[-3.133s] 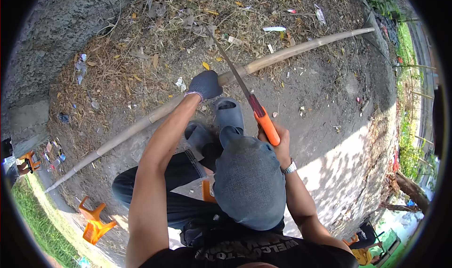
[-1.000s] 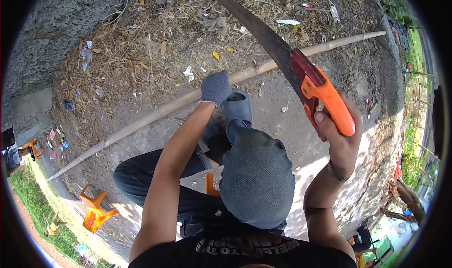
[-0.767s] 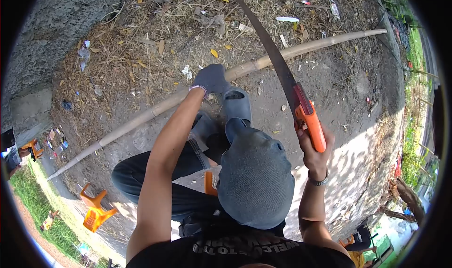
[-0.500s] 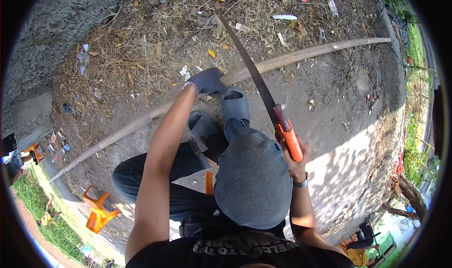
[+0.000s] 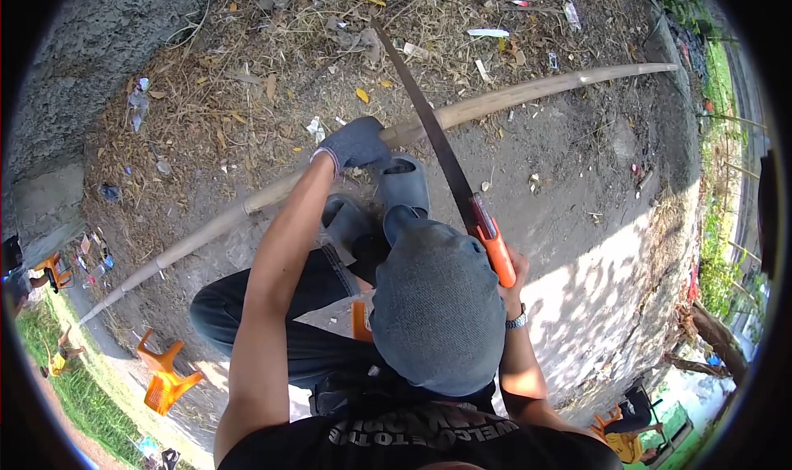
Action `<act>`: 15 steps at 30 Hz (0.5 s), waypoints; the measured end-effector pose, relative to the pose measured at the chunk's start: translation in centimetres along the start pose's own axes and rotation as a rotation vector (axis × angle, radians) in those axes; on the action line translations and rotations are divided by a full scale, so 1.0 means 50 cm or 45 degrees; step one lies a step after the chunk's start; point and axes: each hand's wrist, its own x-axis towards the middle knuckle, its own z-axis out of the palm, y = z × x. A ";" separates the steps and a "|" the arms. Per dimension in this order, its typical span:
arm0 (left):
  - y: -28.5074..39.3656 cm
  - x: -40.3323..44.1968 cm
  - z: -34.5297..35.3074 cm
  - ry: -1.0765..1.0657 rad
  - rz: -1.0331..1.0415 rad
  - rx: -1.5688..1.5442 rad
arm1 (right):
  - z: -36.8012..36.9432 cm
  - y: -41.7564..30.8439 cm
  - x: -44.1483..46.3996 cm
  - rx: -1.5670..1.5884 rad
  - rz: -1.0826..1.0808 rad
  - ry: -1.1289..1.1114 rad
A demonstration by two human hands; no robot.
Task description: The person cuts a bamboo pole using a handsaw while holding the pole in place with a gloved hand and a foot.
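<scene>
A long pale bamboo pole (image 5: 528,94) runs slantwise across the ground in front of me. My left hand (image 5: 356,142), in a grey knitted glove, is wrapped round the pole near its middle. Just right of the glove, the dark blade of a handsaw (image 5: 433,132) crosses over the pole; whether its teeth bite into the bamboo I cannot tell. My right hand (image 5: 516,270) grips the saw's orange handle, partly hidden behind it and my raised knee (image 5: 437,313). A grey clog (image 5: 404,185) on my foot is close beside the pole, below the glove.
Dry grass, leaves and litter cover the ground beyond the pole. A rough concrete block (image 5: 99,66) stands at the upper left. An orange plastic chair (image 5: 165,375) lies at lower left. Other people are visible near the edges, including one in yellow (image 5: 627,447) at lower right.
The saw has slid slightly back toward my body across the pole. My left hand keeps its hold on the bamboo. The whole view has shifted a little.
</scene>
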 end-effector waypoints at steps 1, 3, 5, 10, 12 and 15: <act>-0.004 -0.006 -0.027 -0.270 -0.025 -0.230 | 0.011 -0.018 0.009 0.097 -0.006 0.054; -0.025 -0.004 -0.020 -0.308 -0.001 -0.454 | 0.007 -0.016 0.014 0.073 -0.055 0.015; -0.026 0.014 0.000 -0.066 0.005 -0.272 | 0.003 0.011 0.016 -0.043 0.052 -0.075; -0.028 0.028 0.094 0.566 -0.042 0.293 | 0.011 0.043 0.010 -0.060 0.188 -0.136; -0.027 0.014 0.114 0.568 -0.070 0.272 | 0.010 0.047 -0.006 -0.038 0.198 -0.154; -0.018 0.005 0.108 0.638 -0.078 0.265 | 0.017 0.035 0.008 -0.049 0.200 -0.163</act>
